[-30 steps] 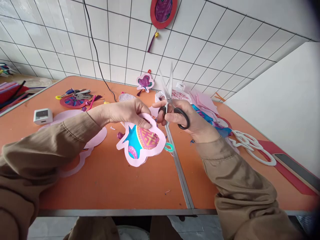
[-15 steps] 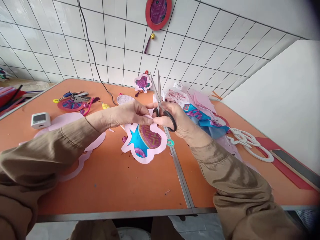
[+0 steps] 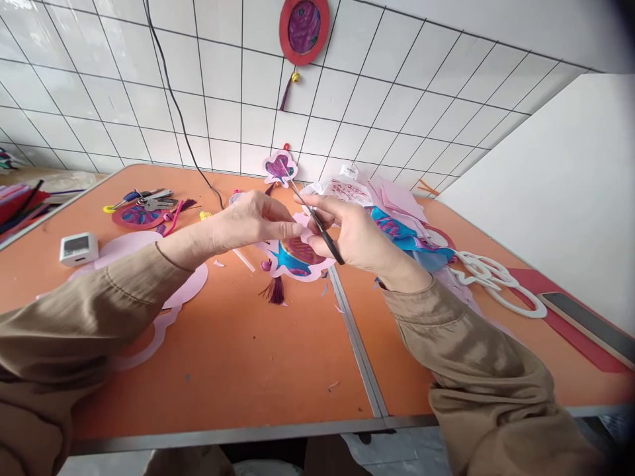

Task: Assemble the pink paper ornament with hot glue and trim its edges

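My left hand [image 3: 262, 223] pinches the upper edge of a pink-bordered ornament [image 3: 302, 254] with blue and brown-gold patterned fabric in its middle. A dark purple tassel [image 3: 276, 291] hangs below it over the table. In my right hand [image 3: 347, 231] are black-handled scissors [image 3: 325, 235], their blades pointing up and to the left, away from me. The thumb of that hand is close to the ornament's edge; whether it touches is hard to see. Beyond the blade tips a smaller pink flower-shaped ornament [image 3: 279, 167] leans against the tiled wall.
The orange table [image 3: 208, 383] bears a white box-like device [image 3: 79, 248], keys [image 3: 159, 200], pink cut sheets [image 3: 188, 285] and small scraps. At right lie blue fabric [image 3: 397, 225], white cut-out rings [image 3: 516, 301] and a phone [image 3: 590, 324]. A red oval ornament [image 3: 323, 33] hangs on the wall.
The ornament has been raised and tipped, so its face looks flatter and its tassel shows. My right hand has turned the scissors from upright to slanting left, blades closer together. The view shifted slightly.
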A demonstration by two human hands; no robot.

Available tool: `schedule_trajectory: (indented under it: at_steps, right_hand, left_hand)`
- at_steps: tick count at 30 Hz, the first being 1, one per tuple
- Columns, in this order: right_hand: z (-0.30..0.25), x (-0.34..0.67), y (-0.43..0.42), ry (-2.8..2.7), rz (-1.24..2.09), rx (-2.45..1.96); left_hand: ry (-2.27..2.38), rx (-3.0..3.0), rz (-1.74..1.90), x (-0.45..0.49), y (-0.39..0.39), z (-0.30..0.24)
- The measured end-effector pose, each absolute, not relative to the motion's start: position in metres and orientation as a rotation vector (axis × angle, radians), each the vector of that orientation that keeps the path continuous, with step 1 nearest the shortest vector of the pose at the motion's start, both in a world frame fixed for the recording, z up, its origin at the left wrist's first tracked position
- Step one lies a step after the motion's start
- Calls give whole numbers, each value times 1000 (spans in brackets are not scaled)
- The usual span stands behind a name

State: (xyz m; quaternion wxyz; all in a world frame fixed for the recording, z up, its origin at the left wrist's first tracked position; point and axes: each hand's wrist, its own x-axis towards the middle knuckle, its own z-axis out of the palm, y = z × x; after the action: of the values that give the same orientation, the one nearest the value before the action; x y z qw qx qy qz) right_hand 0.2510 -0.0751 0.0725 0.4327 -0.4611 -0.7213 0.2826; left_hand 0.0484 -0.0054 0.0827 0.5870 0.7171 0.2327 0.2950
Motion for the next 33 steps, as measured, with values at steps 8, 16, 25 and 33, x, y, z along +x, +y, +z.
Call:
schedule_trajectory:
  at_steps: [8, 16, 25, 33]
  right_hand:
    - [73, 250, -78, -1864, 779, -1117]
    - [70, 256, -73, -1798, 774, -1092]
    - [69, 258, -68, -1700, 777, -1154]
    - [62, 262, -59, -1668, 734, -1174]
  left_hand:
    - [622, 1942, 624, 56, -13, 73]
    - [582, 1609, 620, 56, -15, 70]
    - [621, 1299, 594, 64, -5, 57]
    - [662, 1183, 534, 61, -11, 57]
